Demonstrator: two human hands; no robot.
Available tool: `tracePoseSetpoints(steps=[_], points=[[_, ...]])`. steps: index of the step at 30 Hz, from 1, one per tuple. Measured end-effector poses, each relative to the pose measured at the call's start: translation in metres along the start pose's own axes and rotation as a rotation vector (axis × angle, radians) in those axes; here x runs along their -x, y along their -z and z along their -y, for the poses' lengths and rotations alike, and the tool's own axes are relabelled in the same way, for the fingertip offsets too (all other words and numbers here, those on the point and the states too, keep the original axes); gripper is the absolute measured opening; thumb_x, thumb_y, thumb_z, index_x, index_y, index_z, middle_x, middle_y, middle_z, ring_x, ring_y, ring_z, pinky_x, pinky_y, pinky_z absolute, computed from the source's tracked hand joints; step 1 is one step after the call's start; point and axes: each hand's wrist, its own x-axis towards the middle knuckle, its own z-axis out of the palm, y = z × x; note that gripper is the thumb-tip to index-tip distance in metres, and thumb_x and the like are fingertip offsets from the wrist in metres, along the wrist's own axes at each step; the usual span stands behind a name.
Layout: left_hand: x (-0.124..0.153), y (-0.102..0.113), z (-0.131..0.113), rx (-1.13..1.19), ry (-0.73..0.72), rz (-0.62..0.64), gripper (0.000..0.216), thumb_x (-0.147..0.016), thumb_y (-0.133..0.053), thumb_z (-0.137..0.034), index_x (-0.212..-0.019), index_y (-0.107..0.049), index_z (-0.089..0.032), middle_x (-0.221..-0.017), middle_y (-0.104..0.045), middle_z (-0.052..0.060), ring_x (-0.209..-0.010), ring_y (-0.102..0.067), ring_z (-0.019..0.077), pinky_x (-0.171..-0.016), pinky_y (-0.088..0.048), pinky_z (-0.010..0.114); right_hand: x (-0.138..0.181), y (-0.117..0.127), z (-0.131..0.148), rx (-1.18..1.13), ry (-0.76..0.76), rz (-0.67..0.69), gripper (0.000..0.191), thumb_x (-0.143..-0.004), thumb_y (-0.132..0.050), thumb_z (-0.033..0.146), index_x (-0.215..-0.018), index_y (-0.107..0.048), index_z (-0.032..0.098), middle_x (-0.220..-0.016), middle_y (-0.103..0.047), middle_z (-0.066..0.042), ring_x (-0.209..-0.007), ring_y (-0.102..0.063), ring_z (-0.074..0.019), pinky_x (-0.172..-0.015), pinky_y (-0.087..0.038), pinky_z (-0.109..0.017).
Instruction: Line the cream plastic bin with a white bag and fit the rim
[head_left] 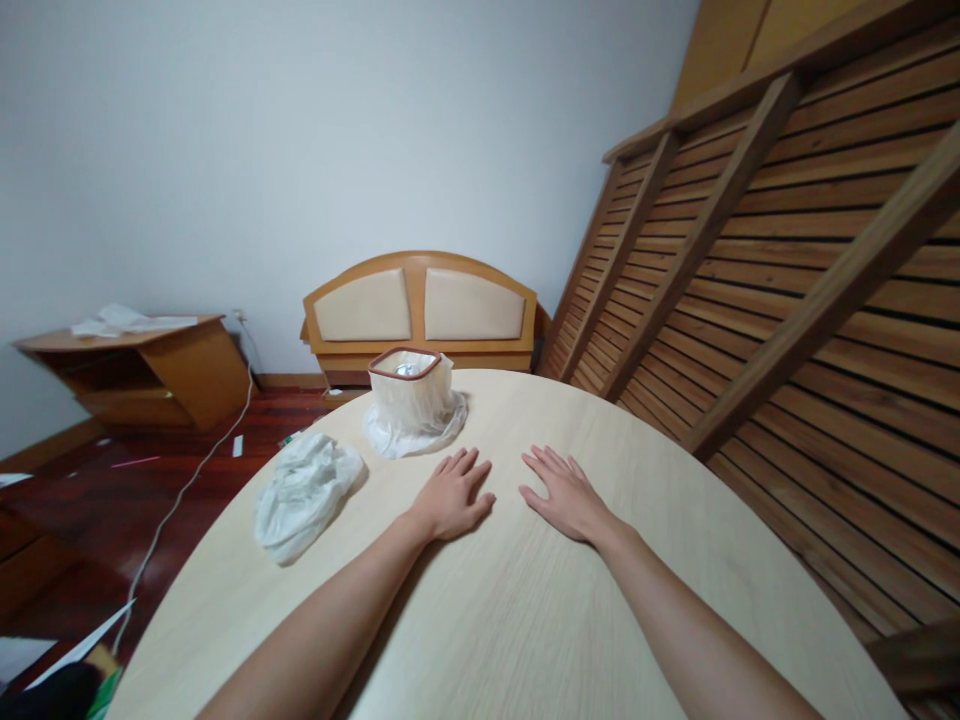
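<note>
1. The lined bin [409, 405] looks light and fairly stiff; its thin liner [412, 440] is probably slippery, so the brown rim [403, 377] seems the surest hold.
2. It stands on the table [555, 620], beyond the left hand [454, 495], farther from the right hand [564, 493].
3. Both hands lie palm-down, fingers spread, empty.

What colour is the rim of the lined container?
The rim is reddish-brown, best seen in the head view.
</note>
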Motion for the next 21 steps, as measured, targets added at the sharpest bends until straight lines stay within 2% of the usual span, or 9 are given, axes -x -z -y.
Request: tracePoseSetpoints(steps=[21], points=[[0.0003,0.0006,-0.002,-0.026,0.007,0.014,0.06,-0.096,-0.047,-0.048,-0.147,-0.047,-0.016,-0.161,-0.032,0.018,-0.151,-0.025,0.0344,-0.121,-0.024,0.053,0.0005,-0.0012,-0.0038,0.012,0.014,0.0,0.066,-0.096,-0.042,0.054,-0.153,-0.04,0.021,-0.164,-0.029,-0.007,-0.152,-0.02,-0.0277,-0.123,-0.011,-0.051]])
